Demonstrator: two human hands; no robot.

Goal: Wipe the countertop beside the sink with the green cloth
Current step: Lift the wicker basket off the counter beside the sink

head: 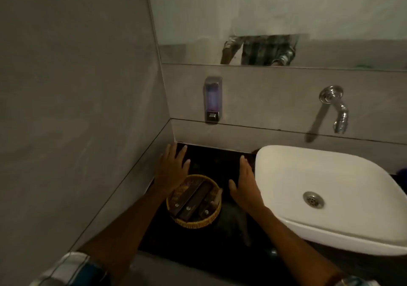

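Both the left hand (170,171) and right hand (244,188) hover empty, fingers spread, over the dark table (211,155) left of the sink (326,175). No green cloth visible; wiping seems unstarted.

Both forearms are bare, left hand (170,171) and right hand (244,188) ungloved, no rings. Plaid sleeves, whitish with teal-blue stripes, rolled up way back from the fingers, near the elbows.

head view | looks forward and down, close over countertop (211,160) | sink (330,188) at right
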